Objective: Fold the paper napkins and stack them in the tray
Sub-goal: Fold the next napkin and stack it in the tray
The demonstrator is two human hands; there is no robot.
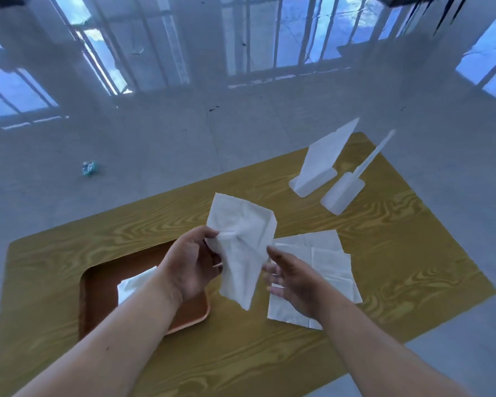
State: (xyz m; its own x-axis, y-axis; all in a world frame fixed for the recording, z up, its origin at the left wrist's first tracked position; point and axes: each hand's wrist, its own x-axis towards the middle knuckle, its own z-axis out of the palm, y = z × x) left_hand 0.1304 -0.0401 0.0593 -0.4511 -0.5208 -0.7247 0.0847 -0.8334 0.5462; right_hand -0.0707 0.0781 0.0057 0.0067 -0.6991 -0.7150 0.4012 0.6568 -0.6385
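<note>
Crumpled white paper napkin held above the wood-grain table.
We note left hand fingers pinching its creased edge; right hand fingers spread beside it. Right of the brown tray, flat napkins lie.

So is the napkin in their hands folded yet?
Not neatly: the napkin hangs crumpled, pinched by the left hand; the right hand is open beside it.

We saw soft, creased paper napkins — matt white — on a smooth wood-grain worktop, a glossy brown plastic tray, and translucent plastic holders.
</note>
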